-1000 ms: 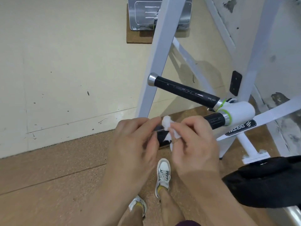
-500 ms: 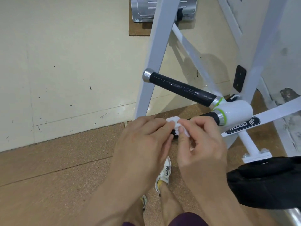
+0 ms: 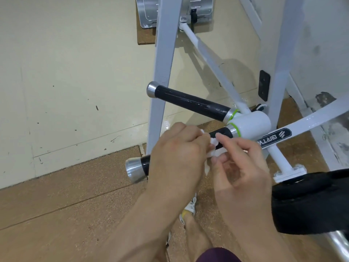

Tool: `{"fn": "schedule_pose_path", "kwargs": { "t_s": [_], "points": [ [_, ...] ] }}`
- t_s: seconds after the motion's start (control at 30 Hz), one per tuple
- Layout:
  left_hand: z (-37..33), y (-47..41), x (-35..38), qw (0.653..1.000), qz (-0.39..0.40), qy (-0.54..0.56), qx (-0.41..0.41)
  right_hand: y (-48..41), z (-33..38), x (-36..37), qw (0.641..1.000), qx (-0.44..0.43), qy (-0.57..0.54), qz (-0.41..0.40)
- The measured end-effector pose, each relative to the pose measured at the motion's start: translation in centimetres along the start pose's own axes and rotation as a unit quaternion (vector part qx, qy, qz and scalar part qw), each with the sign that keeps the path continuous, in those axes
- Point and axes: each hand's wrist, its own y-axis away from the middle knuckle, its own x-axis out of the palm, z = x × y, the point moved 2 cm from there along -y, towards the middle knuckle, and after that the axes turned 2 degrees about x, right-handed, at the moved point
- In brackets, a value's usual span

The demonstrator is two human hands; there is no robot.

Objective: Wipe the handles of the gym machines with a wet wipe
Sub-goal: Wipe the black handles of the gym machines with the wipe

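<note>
Wet wipe (image 3: 214,150) pinched between left hand (image 3: 177,157) and right hand (image 3: 243,167); over lower handle (image 3: 221,132).

Wipe (image 3: 214,148) on nr handle (image 3: 145,163), far handle (image 3: 190,104) behind.

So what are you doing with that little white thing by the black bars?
A person is cleaning a white gym machine. The left hand and the right hand both pinch a small white wet wipe just in front of the lower handle. The wipe looks bunched up between the fingers, so it is probably being readied rather than rubbed along the bar. The upper handle has nothing touching it.
</note>
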Motion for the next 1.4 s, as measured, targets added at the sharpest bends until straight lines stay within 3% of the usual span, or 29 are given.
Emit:
{"fn": "schedule_pose_path", "kwargs": {
  "t_s": [0.23, 0.47, 0.57, 0.7, 0.8, 0.87, 1.03, 1.17, 1.3, 1.4],
  "points": [
    [1.7, 3.0, -1.4, 0.998, 0.033, -0.051, -0.021, 0.2, 0.2, 1.3, 0.995, -0.082, 0.042, 0.032],
    [-1.4, -0.1, 1.0, 1.0, 0.01, -0.028, 0.004, -0.8, -1.5, -0.6, 0.995, -0.046, 0.032, -0.077],
    [-1.8, -1.2, 1.6, 0.999, 0.02, 0.013, 0.027, -0.9, -1.9, -0.6, 0.995, -0.076, 0.043, -0.037],
    [-0.8, -1.1, -0.1, 0.987, 0.111, 0.08, 0.082, -1.9, -2.2, -0.8, 0.996, -0.074, 0.04, 0.003],
    [0.5, -0.4, -1.4, 0.983, 0.11, 0.143, 0.032, -2.4, -1.5, -0.4, 0.985, -0.136, 0.107, 0.003],
    [0.7, 0.1, -1.2, 0.987, 0.104, 0.122, 0.004, -2.9, -1.9, -0.5, 0.977, -0.163, 0.139, 0.002],
    [-0.4, 0.1, 0.2, 0.992, 0.103, 0.075, 0.002, -4.3, -2.3, -2.4, 0.98, -0.134, 0.134, -0.064],
    [-0.1, -0.3, -0.1, 0.99, 0.094, 0.099, -0.038, -2.9, -1.1, -0.1, 0.973, -0.187, 0.132, -0.013],
    [-0.2, 0.1, -0.3, 0.99, 0.084, 0.101, -0.042, -4.5, -2.2, -1.9, 0.974, -0.157, 0.155, -0.058],
    [-0.3, 0.2, 0.1, 0.991, 0.071, 0.104, -0.035, -3.5, -1.6, -1.2, 0.966, -0.171, 0.187, -0.041]
  ]
}}
